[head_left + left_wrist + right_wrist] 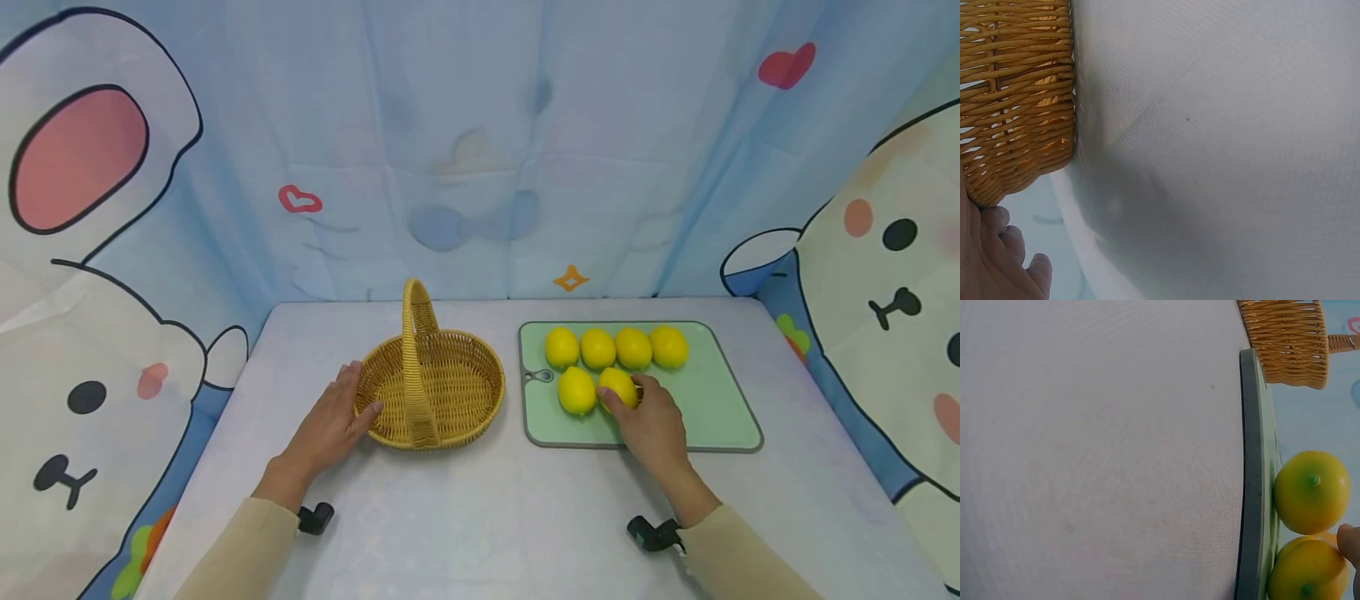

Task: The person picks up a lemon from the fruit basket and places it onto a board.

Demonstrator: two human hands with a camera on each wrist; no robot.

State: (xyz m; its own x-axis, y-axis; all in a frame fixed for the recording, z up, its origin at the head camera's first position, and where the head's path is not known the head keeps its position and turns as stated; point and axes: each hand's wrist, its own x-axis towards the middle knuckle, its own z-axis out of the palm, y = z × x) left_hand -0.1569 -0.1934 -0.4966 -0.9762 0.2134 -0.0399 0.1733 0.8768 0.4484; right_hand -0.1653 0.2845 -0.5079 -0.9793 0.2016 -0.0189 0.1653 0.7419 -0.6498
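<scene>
In the head view, my right hand (654, 425) pinches a yellow lemon (617, 383), the right one in the front row on a green cutting board (720, 408). Another lemon (576, 392) sits just left of it, and a back row of several lemons (597, 348) lies behind. The right wrist view shows only a fingertip (1349, 542) by two lemons. My left hand (326, 429) rests against the left side of a woven basket (465, 400), thumb at its rim, fingers extended. In the left wrist view those fingers (1013, 244) lie beside the wicker wall.
The basket has a tall arched handle (415, 367) and stands left of the board. Both are on a white-covered table (480, 517). A blue patterned curtain (480, 150) hangs behind the table's far edge.
</scene>
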